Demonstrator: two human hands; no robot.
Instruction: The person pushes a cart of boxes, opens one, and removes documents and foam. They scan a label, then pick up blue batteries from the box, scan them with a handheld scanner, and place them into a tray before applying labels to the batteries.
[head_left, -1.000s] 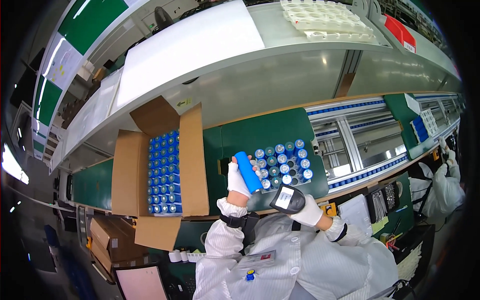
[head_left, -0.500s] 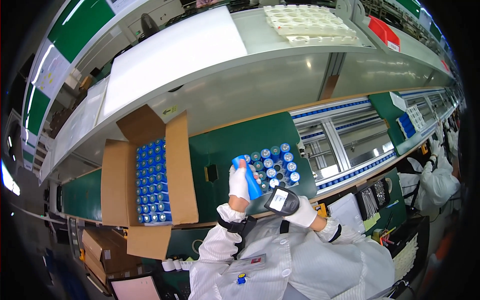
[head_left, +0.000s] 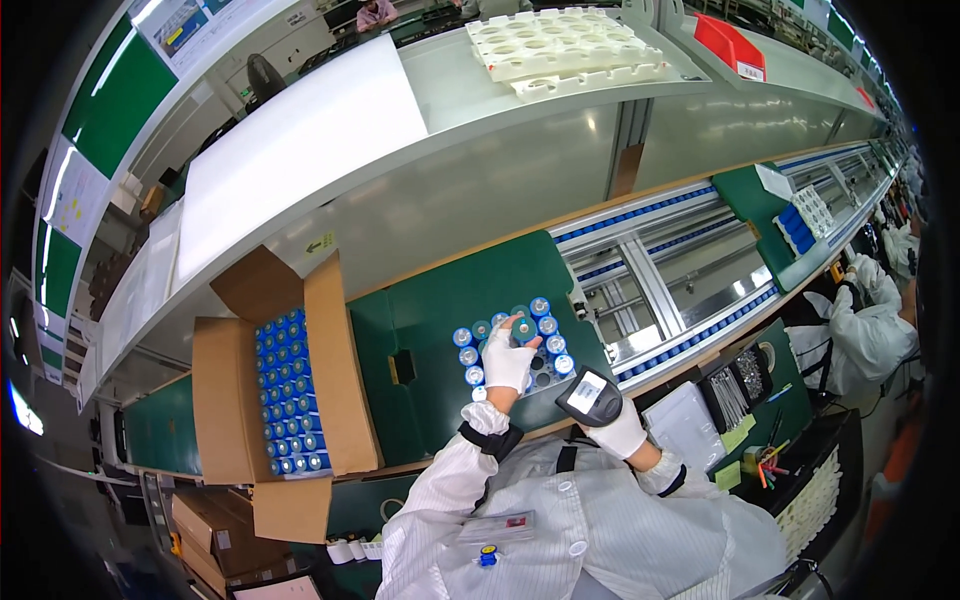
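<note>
Left hand (head_left: 508,366), gloved in white with fingertips bare, is seen from the head view with thumb and fingers closed on a blue cylindrical battery cell (head_left: 524,332), held upright just beyond the palm. Whether it is seated in the pale tray (head_left: 552,384) beneath the hand cannot be told. Other upright cells (head_left: 564,364) are set around those fingers. By the right hand (head_left: 618,432), a black handheld scanner (head_left: 590,398) is gripped. Left of both hands, blue cells are contained in an open cardboard box (head_left: 342,380).
</note>
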